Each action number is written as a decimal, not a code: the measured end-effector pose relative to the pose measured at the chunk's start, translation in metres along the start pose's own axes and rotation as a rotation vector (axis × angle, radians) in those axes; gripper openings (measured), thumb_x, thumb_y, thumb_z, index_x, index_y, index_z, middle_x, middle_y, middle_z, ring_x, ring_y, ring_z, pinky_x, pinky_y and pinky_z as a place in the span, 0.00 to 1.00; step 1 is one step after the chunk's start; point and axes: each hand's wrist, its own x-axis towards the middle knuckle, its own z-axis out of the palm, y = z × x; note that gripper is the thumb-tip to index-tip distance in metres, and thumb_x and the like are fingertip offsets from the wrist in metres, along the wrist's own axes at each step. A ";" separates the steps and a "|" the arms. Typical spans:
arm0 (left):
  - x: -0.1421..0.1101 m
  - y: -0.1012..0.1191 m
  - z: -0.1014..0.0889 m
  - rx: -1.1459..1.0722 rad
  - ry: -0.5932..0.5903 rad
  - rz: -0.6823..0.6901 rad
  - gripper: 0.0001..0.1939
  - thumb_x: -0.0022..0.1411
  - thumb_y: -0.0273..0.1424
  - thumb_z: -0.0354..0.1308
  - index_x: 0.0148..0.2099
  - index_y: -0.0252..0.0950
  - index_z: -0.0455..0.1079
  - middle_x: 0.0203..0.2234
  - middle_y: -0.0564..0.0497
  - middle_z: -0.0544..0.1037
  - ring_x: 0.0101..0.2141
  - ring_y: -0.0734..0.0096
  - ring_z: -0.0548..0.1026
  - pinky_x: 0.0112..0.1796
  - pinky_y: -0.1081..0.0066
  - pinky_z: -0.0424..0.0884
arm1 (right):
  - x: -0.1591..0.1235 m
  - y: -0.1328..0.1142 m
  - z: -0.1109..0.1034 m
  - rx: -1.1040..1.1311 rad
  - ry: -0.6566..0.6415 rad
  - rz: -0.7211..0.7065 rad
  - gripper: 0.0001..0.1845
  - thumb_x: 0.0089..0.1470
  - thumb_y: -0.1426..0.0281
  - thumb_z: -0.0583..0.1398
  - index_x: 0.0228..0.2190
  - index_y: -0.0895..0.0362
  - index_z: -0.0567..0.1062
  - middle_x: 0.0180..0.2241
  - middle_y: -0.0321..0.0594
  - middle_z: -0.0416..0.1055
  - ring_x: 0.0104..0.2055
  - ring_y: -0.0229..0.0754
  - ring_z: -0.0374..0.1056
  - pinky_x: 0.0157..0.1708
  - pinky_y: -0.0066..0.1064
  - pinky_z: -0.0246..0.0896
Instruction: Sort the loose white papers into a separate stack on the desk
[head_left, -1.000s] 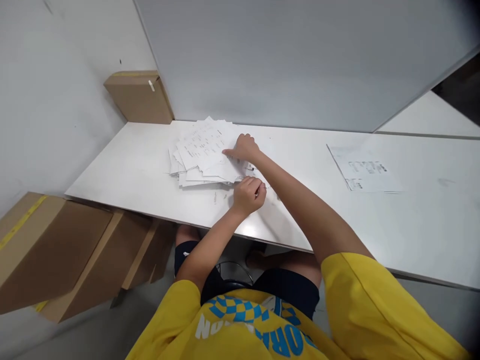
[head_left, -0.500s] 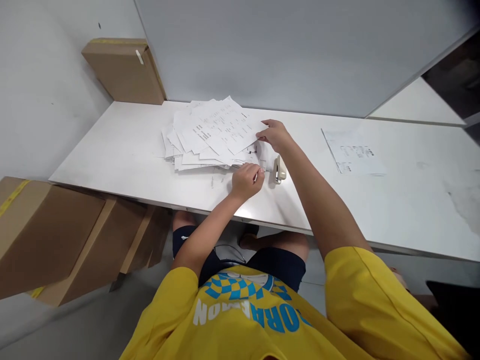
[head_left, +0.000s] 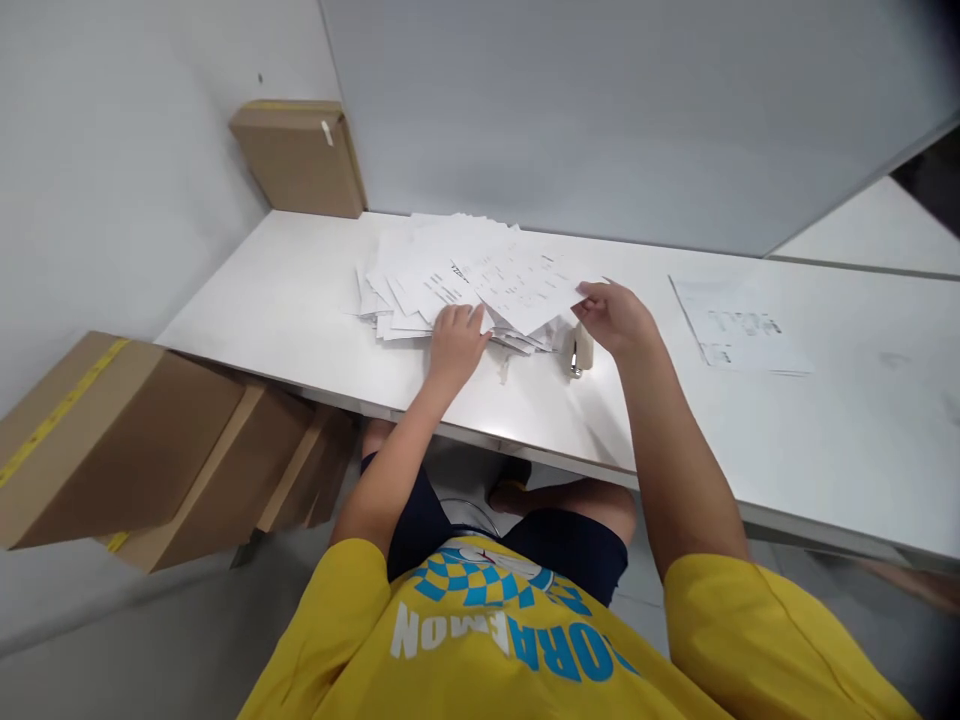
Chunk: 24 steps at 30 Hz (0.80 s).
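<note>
My right hand (head_left: 615, 318) pinches the right corner of a printed paper sheet (head_left: 529, 288), which slants over the right side of a loose pile of papers (head_left: 427, 250). My left hand (head_left: 456, 345) rests on the front edge of the pile, its fingers apart on the printed sheets. A beige stapler (head_left: 581, 352) stands on the white table (head_left: 540, 410), just in front of my right hand and right of the pile.
A thin stack of printed sheets (head_left: 739, 325) lies farther right on the table. A cardboard box (head_left: 300, 160) stands in the back left corner against the grey partition (head_left: 562, 120). Several large cardboard boxes (head_left: 142, 440) stand below the table's left front edge.
My right hand has drawn the sheet to the right, away from the pile's middle. My left hand has gone from a closed fist by the pile's front to fingers laid on the papers. The view has shifted.
</note>
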 end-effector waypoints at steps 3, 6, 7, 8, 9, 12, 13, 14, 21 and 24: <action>-0.008 0.007 0.001 0.009 0.097 0.076 0.12 0.69 0.27 0.50 0.50 0.32 0.71 0.41 0.41 0.78 0.51 0.52 0.71 0.52 0.58 0.65 | -0.019 0.005 0.012 0.130 0.019 0.054 0.14 0.38 0.71 0.68 0.22 0.53 0.65 0.25 0.32 0.68 0.29 0.34 0.67 0.37 0.26 0.71; -0.011 0.008 0.003 -0.009 0.208 0.137 0.11 0.69 0.25 0.48 0.43 0.34 0.73 0.36 0.43 0.78 0.47 0.56 0.73 0.45 0.61 0.67 | -0.040 0.012 0.023 0.088 0.028 0.023 0.18 0.40 0.68 0.68 0.20 0.53 0.62 0.23 0.31 0.65 0.28 0.34 0.65 0.37 0.29 0.71; -0.012 0.007 0.002 -0.016 0.240 0.168 0.12 0.69 0.25 0.48 0.42 0.35 0.73 0.35 0.43 0.78 0.45 0.57 0.74 0.43 0.61 0.67 | -0.048 0.015 0.025 0.056 0.040 -0.001 0.18 0.40 0.67 0.68 0.20 0.53 0.61 0.23 0.31 0.64 0.28 0.35 0.64 0.36 0.30 0.70; -0.015 0.006 0.001 -0.026 0.264 0.205 0.12 0.69 0.25 0.48 0.42 0.35 0.73 0.35 0.43 0.79 0.43 0.58 0.75 0.41 0.62 0.67 | -0.056 0.019 0.027 0.023 0.058 -0.019 0.18 0.41 0.66 0.68 0.21 0.53 0.62 0.23 0.32 0.64 0.28 0.35 0.64 0.36 0.31 0.70; -0.018 0.005 0.000 -0.037 0.279 0.250 0.11 0.69 0.25 0.48 0.42 0.36 0.73 0.34 0.43 0.79 0.40 0.59 0.75 0.39 0.63 0.67 | -0.065 0.024 0.028 -0.010 0.075 -0.026 0.16 0.41 0.66 0.67 0.22 0.53 0.63 0.24 0.32 0.65 0.28 0.36 0.64 0.35 0.31 0.69; -0.036 0.003 -0.004 -0.059 0.258 0.393 0.10 0.69 0.27 0.50 0.43 0.39 0.73 0.34 0.44 0.80 0.34 0.63 0.74 0.33 0.65 0.66 | -0.096 0.042 0.033 -0.076 0.094 -0.014 0.11 0.44 0.64 0.63 0.31 0.52 0.69 0.34 0.36 0.71 0.36 0.40 0.68 0.37 0.33 0.69; -0.045 0.005 -0.005 -0.072 0.239 0.428 0.10 0.69 0.27 0.51 0.44 0.40 0.74 0.35 0.45 0.80 0.33 0.65 0.74 0.33 0.65 0.66 | -0.106 0.048 0.035 -0.081 0.098 -0.015 0.14 0.44 0.65 0.62 0.35 0.51 0.70 0.38 0.37 0.71 0.40 0.41 0.69 0.39 0.35 0.69; -0.054 0.009 -0.006 -0.090 0.229 0.450 0.10 0.69 0.28 0.52 0.45 0.41 0.74 0.35 0.45 0.80 0.32 0.66 0.74 0.32 0.66 0.66 | -0.116 0.055 0.037 -0.074 0.112 -0.025 0.17 0.44 0.65 0.62 0.39 0.51 0.69 0.42 0.39 0.71 0.43 0.43 0.69 0.42 0.37 0.69; -0.108 0.045 -0.012 -0.304 0.285 0.385 0.11 0.68 0.30 0.53 0.51 0.42 0.71 0.39 0.46 0.79 0.39 0.66 0.77 0.41 0.65 0.71 | -0.144 0.072 0.036 -0.025 0.391 -0.109 0.24 0.41 0.70 0.60 0.44 0.52 0.65 0.47 0.43 0.70 0.48 0.44 0.70 0.49 0.40 0.67; -0.113 0.039 -0.021 -0.432 0.418 -0.049 0.14 0.70 0.37 0.50 0.53 0.40 0.70 0.46 0.41 0.77 0.49 0.59 0.74 0.51 0.58 0.69 | -0.146 0.064 0.017 -0.021 0.360 -0.079 0.21 0.42 0.70 0.61 0.41 0.52 0.67 0.42 0.40 0.72 0.45 0.44 0.71 0.49 0.40 0.66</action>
